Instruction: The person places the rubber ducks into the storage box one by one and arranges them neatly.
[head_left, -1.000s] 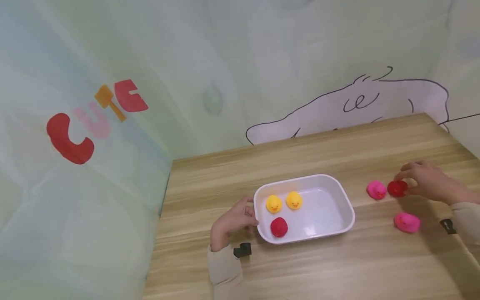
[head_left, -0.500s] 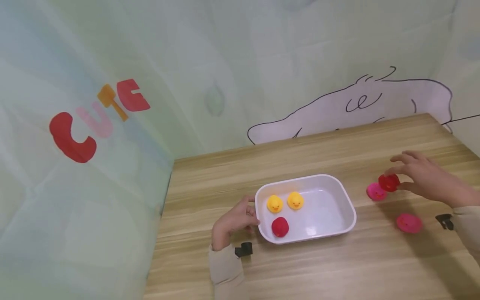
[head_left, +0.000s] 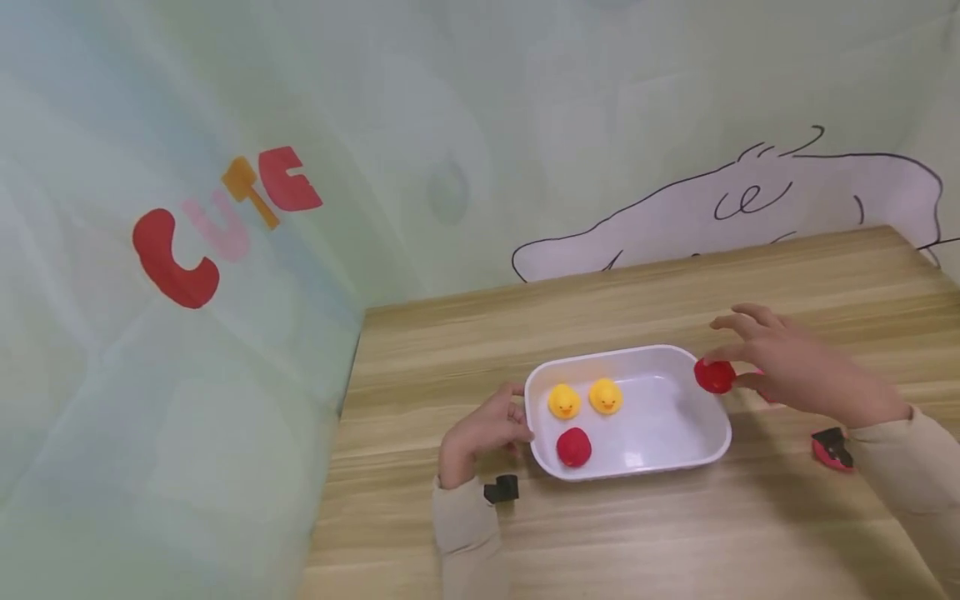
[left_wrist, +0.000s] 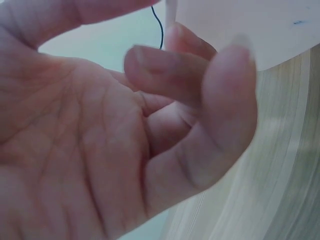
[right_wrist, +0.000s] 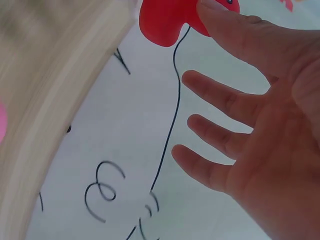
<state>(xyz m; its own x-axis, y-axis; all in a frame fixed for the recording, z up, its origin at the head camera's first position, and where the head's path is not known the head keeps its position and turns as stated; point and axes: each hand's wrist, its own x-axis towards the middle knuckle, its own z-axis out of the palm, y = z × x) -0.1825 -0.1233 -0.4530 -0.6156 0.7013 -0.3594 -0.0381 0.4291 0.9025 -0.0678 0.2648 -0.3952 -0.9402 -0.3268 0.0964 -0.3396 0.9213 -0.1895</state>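
My right hand [head_left: 783, 362] pinches a red rubber duck [head_left: 714, 377] between thumb and fingers above the right end of a white tray [head_left: 633, 472]. In the right wrist view the red duck [right_wrist: 162, 22] is at the top, cut off by the frame, with the other fingers spread apart. My left hand [head_left: 487, 427] holds the tray's left rim, its fingers curled in the left wrist view beside the pale tray wall [left_wrist: 235, 25]. Inside the tray sit two yellow rubber ducks [head_left: 564, 402] and another red duck [head_left: 574, 447], all in its left half.
Two pink ducks lie on the wooden table [head_left: 600, 542] to the right. One is almost hidden behind the right hand; the other pink duck [head_left: 834, 459] is partly covered by a black wrist mount [head_left: 831, 440]. A printed curtain [head_left: 420, 100] borders the table behind and left.
My right hand has lifted the red duck off the table beside the pink one and carried it left to the tray's right end. The left hand stays on the rim; the view shifts slightly.
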